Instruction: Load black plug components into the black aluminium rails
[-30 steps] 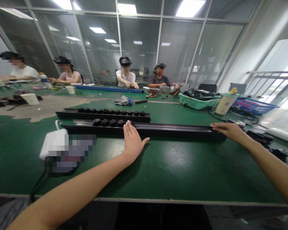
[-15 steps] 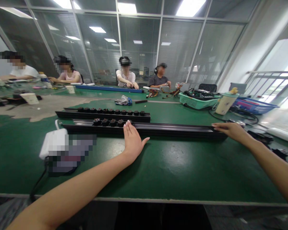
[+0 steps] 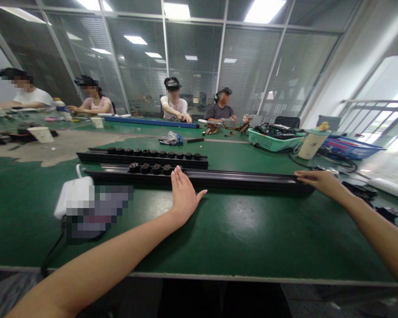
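Observation:
A long black channel rail (image 3: 239, 177) lies across the green table in front of me. Several round black modules (image 3: 145, 168) sit in a row in its left half. My left hand (image 3: 184, 194) rests against the rail near its middle, fingers stretched out and thumb spread, the fingertips beside the rightmost module, which they partly cover. At the rail's right end, my right hand (image 3: 308, 177) has its fingers closed on the edge; its thumb is hard to make out. Just behind lies a second black rail (image 3: 146, 161), filled with a row of similar modules.
A white adapter box (image 3: 73, 198) with a cable lies at left beside a blurred-out flat object. Behind stand a green basket (image 3: 273, 142) of cables, a cream tumbler (image 3: 309, 145) and a blue basket (image 3: 354, 148). Several people sit across the table, near a long blue bar (image 3: 149, 122).
Both my hands and the rails stay practically where they were. Across the table, one co-worker's hands have shifted slightly.

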{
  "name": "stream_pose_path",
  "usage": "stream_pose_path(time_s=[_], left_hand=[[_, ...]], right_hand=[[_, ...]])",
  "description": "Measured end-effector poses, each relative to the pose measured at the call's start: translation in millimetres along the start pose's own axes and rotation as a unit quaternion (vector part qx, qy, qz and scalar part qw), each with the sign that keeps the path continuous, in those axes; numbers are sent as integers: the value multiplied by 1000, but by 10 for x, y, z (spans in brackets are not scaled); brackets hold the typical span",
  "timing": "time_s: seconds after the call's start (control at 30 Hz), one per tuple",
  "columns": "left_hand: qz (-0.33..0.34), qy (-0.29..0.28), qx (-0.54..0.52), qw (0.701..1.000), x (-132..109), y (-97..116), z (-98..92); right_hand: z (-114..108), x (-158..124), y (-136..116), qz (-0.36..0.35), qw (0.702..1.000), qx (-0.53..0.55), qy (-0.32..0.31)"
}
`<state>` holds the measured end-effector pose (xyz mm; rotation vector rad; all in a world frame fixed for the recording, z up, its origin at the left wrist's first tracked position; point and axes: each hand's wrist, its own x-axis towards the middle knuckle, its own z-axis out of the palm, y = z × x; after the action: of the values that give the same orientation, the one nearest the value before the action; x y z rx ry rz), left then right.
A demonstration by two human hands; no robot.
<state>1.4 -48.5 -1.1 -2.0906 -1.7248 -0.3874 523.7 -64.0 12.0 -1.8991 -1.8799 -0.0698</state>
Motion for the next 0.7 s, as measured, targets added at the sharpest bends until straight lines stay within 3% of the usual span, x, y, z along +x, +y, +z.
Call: stream_pose_path(time_s=[0.3, 0.5, 0.7], left_hand=[[0, 3, -6, 1000, 0, -7, 23], [-2, -19, -3, 1000, 3, 7, -29], [-2, -11, 2, 1000, 17, 14, 1]], right_hand=[[91, -133, -100, 12, 998, 17, 63], [179, -139, 33, 63, 992, -30, 107], [119, -120, 176, 71, 991, -30, 111]])
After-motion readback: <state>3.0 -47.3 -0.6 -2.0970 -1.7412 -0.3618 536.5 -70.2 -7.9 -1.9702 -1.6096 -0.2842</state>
